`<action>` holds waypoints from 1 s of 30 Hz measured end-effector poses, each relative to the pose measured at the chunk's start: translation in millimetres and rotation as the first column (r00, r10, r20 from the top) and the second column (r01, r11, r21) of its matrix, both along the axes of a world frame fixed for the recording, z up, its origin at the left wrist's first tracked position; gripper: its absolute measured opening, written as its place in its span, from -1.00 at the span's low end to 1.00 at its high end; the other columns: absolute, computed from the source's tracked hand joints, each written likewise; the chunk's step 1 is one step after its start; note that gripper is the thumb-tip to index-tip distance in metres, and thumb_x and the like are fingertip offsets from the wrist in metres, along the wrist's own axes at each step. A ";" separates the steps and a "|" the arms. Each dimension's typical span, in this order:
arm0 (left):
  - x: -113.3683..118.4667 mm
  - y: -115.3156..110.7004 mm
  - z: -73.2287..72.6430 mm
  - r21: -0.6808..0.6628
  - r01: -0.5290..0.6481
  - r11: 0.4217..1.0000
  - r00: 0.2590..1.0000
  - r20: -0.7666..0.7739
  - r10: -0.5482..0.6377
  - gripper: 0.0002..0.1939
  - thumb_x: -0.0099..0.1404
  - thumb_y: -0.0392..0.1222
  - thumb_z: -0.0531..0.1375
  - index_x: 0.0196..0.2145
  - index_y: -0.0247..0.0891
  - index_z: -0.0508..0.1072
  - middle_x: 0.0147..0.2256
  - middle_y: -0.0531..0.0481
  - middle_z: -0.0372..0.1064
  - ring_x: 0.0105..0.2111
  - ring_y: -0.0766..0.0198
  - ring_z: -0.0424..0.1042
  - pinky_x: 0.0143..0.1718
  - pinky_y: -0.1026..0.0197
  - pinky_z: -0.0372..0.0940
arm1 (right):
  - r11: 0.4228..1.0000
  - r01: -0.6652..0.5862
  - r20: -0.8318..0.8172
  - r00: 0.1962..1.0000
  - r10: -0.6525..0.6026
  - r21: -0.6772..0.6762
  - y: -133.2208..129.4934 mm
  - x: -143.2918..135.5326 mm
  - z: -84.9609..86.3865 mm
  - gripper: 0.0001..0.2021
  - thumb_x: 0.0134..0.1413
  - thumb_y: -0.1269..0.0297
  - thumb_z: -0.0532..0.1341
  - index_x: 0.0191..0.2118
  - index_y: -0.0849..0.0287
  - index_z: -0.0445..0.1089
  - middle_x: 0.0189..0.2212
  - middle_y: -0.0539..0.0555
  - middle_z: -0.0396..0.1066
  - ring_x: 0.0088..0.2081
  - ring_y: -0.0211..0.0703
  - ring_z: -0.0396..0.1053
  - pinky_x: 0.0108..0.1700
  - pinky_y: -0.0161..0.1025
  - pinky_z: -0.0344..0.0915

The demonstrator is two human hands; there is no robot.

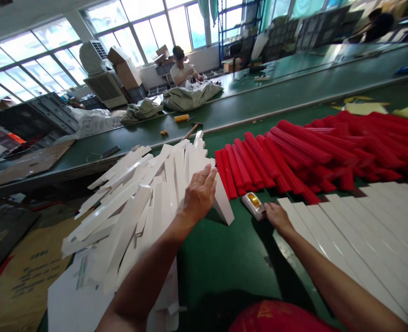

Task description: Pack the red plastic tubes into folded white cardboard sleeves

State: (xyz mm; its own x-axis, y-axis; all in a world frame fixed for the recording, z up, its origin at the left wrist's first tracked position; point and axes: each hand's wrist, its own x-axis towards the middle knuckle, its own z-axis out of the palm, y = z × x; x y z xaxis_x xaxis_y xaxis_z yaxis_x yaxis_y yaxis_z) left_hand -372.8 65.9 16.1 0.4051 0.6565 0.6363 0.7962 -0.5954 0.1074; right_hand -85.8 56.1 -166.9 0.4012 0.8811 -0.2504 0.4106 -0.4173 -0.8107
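Observation:
My left hand [200,191] lies over a white box strip [224,203] at the right edge of a loose pile of white strips [148,193]. Its fingers are extended. My right hand [276,216] is closed on the near end of a small white tape dispenser [253,205] with a yellow roll, on the green table. Behind both hands lie many red ribbed tubes [269,161]. To the right of my right hand, white flat strips [359,230] lie side by side in a slanted row.
A yellow object [181,118] and a wooden-handled tool [191,132] lie beyond the pile. Across the conveyor [252,113], a person [183,69] works behind a grey-green sack [190,97]. Yellow sheets [365,108] are at the back right.

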 end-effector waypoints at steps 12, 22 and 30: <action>6.2 -7.5 2.0 -0.016 0.048 0.999 0.998 0.029 -0.047 -0.62 0.42 -0.28 0.01 0.15 -0.36 0.30 0.16 -0.28 0.29 0.15 0.08 0.29 0.13 -0.04 0.32 | 0.967 0.154 -0.404 0.886 -0.227 -0.204 7.0 -17.8 0.0 -0.87 -0.15 0.38 0.27 -0.52 0.19 0.27 -0.74 -0.05 0.28 -0.71 -0.27 0.24 -0.64 -0.34 0.24; 2.1 -4.4 0.5 -0.007 0.039 0.999 0.997 0.072 -0.039 -0.62 0.42 -0.27 0.00 0.14 -0.33 0.32 0.15 -0.25 0.32 0.13 0.09 0.31 0.11 -0.04 0.33 | 0.977 0.208 -0.676 0.713 -0.184 -0.047 -34.7 -4.3 -4.8 -0.71 -0.32 0.40 0.44 -0.59 0.18 0.26 -0.57 0.04 0.41 -0.42 -0.16 0.46 -0.26 -0.27 0.54; -3.7 -7.6 -2.3 -0.029 0.072 0.997 0.989 0.131 -0.068 -0.62 0.40 -0.28 0.01 0.14 -0.36 0.30 0.15 -0.29 0.30 0.17 0.10 0.27 0.14 -0.03 0.28 | 0.995 0.075 -0.718 0.688 -0.103 -0.070 -44.4 -5.8 -19.1 -0.64 -0.26 0.20 0.47 -0.49 0.20 0.27 -0.64 -0.02 0.34 -0.57 -0.25 0.38 -0.41 -0.21 0.53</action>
